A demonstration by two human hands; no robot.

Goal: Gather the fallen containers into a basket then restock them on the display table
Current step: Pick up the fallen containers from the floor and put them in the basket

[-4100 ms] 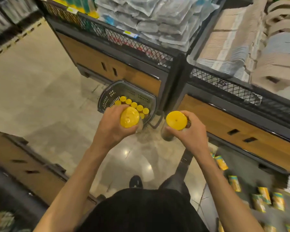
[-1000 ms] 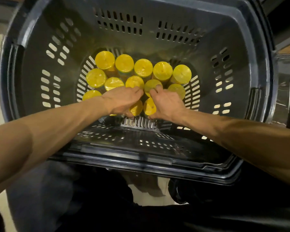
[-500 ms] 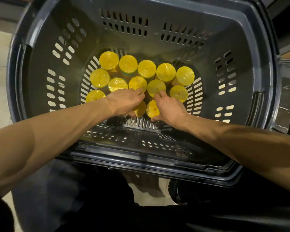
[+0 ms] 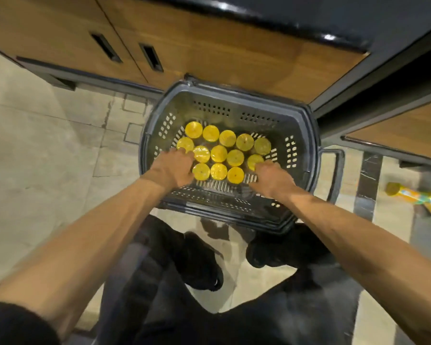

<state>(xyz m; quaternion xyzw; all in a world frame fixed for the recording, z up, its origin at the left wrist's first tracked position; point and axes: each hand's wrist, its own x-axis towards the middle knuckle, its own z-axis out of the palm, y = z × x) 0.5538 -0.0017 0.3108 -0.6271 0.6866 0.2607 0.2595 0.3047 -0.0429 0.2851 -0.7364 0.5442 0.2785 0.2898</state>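
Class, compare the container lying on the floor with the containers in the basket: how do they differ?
The floor container lies on its side; the basket containers stand upright. The floor container shows its orange label; the basket containers show only lids. All have yellow lids.
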